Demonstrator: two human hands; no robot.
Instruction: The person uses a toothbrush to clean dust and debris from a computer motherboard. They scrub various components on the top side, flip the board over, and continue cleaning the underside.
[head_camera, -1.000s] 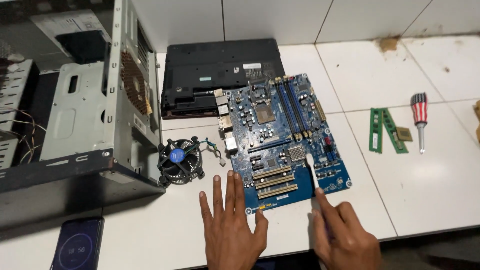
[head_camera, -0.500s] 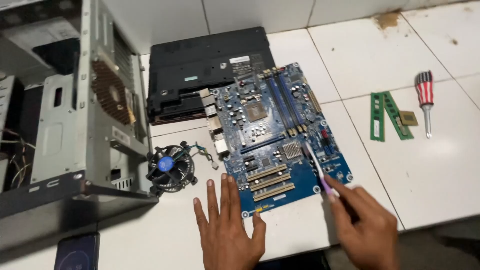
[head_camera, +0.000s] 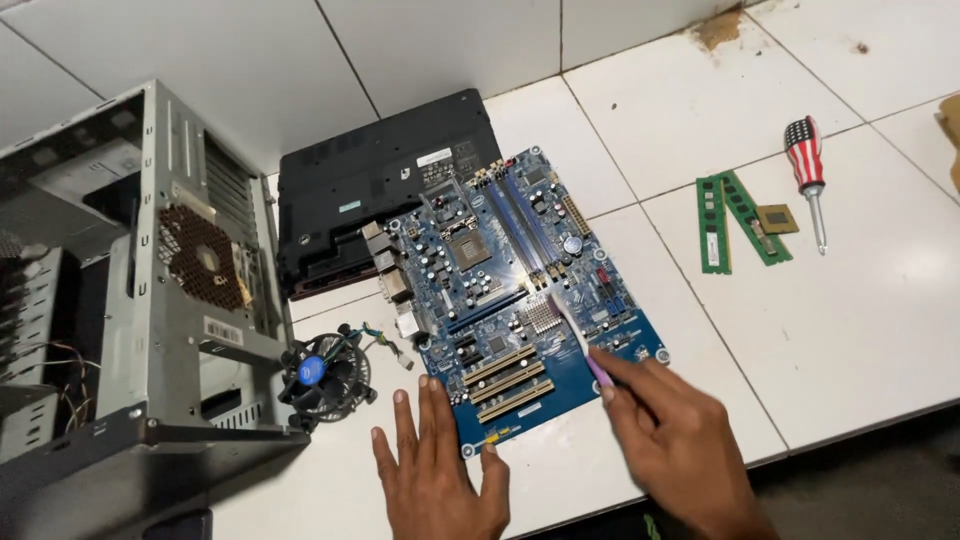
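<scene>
My right hand (head_camera: 672, 440) is clamped on a toothbrush (head_camera: 575, 330) whose long axis runs toward eleven o'clock, bristles resting on the blue motherboard (head_camera: 510, 290). My left hand (head_camera: 437, 470) lies flat, fingers spread, touching the board's near edge at six o'clock on the white surface (head_camera: 860, 330).

Blue motherboard (head_camera: 510, 300), frame centre: glossy lacquered board, matt metal heatsink. Computer case (head_camera: 150, 300), left: bare dull sheet metal, perforated. Laptop (head_camera: 380, 180), upper centre: matt black plastic. Floor tiles (head_camera: 850, 320): glossy white ceramic, stained upper right. Screwdriver (head_camera: 806, 165): shiny plastic handle, metal shaft.
</scene>
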